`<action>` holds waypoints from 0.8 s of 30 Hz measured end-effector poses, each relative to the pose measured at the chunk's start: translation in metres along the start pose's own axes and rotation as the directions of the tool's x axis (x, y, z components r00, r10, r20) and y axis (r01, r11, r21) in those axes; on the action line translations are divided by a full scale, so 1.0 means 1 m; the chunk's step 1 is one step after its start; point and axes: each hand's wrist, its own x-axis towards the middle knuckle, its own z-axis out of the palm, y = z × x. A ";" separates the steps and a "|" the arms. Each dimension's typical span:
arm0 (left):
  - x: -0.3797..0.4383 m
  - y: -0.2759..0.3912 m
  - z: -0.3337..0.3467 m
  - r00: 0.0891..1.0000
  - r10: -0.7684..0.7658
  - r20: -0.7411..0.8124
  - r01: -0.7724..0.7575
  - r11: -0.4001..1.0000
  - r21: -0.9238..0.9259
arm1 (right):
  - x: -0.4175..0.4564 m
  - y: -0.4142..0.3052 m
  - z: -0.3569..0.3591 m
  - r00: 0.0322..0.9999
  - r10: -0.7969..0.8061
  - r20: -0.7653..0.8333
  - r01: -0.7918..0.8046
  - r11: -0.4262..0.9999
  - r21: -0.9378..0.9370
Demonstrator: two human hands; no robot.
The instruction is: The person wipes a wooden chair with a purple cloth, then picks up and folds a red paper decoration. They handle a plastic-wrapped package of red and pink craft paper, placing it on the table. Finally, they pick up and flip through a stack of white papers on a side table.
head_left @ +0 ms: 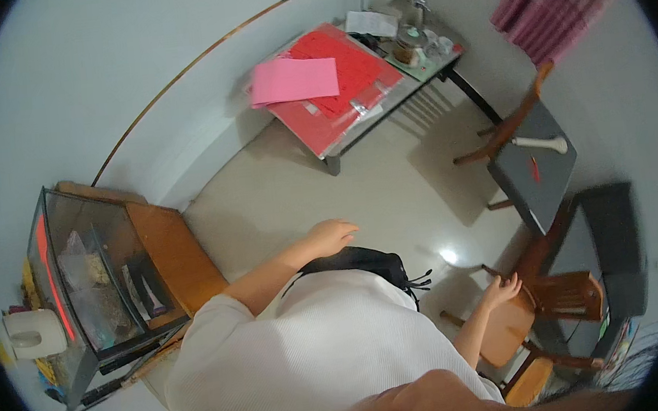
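Observation:
My left hand (330, 237) hangs in front of my waist with its fingers loosely bent, and no object shows in it. Just below it a black waist bag (369, 262) with dangling cords sits against my white ribbed shirt. Out to the right, my right hand (501, 292) has its fingers apart and holds nothing. It appears beside or above a wooden chair (507, 331); whether they touch, I cannot tell.
Ahead stands a table with red sheets (347, 75), a pink folded sheet (294, 80) and a glass kettle (410, 43). A glass-fronted cabinet (161, 238) is at left. At right are a grey-topped table (542, 163), another wooden chair (513, 125) and a pink curtain (557, 0).

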 end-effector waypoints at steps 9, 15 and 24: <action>0.023 -0.084 -0.057 0.940 -0.257 -0.224 0.210 0.954 -0.214 | 0.038 -0.181 0.137 0.956 -0.088 0.281 0.058 0.992 0.112; 0.068 -0.169 -0.083 0.862 -0.391 -0.322 0.253 0.884 -0.393 | 0.072 -0.229 0.251 0.907 0.003 0.421 -0.110 0.967 0.228; 0.111 -0.313 -0.131 0.456 -0.884 0.103 -0.015 -0.123 -0.992 | 0.080 -0.432 0.290 0.756 -0.405 0.514 0.241 0.903 0.356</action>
